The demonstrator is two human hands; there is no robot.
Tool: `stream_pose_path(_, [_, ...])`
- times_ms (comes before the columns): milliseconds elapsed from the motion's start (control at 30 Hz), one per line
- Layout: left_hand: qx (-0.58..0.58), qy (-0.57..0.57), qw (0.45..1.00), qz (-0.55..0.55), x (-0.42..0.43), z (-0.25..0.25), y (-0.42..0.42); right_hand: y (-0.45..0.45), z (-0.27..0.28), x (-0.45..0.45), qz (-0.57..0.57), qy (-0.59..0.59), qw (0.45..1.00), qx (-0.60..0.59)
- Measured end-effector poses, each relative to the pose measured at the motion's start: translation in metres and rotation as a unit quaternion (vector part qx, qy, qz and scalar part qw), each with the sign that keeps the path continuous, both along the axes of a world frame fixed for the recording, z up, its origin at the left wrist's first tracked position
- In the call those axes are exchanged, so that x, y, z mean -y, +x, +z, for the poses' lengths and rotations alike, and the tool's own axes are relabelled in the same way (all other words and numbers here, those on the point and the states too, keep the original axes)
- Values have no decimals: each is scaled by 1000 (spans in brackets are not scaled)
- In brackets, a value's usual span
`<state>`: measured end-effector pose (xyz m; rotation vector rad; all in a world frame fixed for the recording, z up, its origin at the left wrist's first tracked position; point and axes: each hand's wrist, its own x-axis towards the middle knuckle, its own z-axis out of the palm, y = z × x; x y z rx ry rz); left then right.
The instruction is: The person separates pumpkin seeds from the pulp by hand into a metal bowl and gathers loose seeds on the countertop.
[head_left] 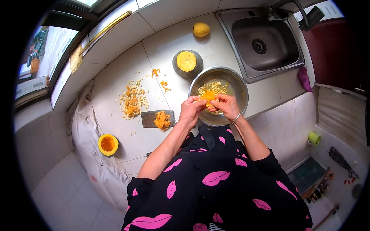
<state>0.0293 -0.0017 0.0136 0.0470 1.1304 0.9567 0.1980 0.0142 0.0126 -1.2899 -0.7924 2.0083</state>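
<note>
Above a metal bowl [242,82], my left hand [191,110] and my right hand [227,107] pinch a stringy orange clump of pumpkin pulp [209,95] between them. Pale pumpkin seeds [217,86] lie in the bottom of the bowl, partly hidden by my hands. Left of the bowl a cleaver [148,120] rests flat, with more orange pulp [162,120] on its blade. A heap of seeds and pulp [133,101] is spread on the counter further left. Behind the bowl stands a dark green pumpkin piece [187,63] with a yellow cut top.
A hollowed pumpkin half [108,144] sits at the counter's left edge beside a pale cloth [86,134]. At the back are a yellow fruit [200,29] and a metal sink [266,42] with a faucet [304,17]. Pulp scraps [164,85] lie near the pumpkin piece.
</note>
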Motion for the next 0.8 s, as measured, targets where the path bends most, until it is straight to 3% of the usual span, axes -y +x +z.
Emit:
stream_pose_path(100, [-5,6,1000,-13,1,0,-3,4,3,-3,28,-9,1000,0])
stream_pose_path(300, [3,11,1000,0,1,4,-6,6,6,-5,-30,-87,993,-78])
stream_pose_path(600, [-1,13,1000,0,2,1,-6,14,-2,-3,25,-42,998,30])
stream_pose_path(800, [8,18,1000,9,3,0,-5,11,2,-2,-9,-58,997,-48])
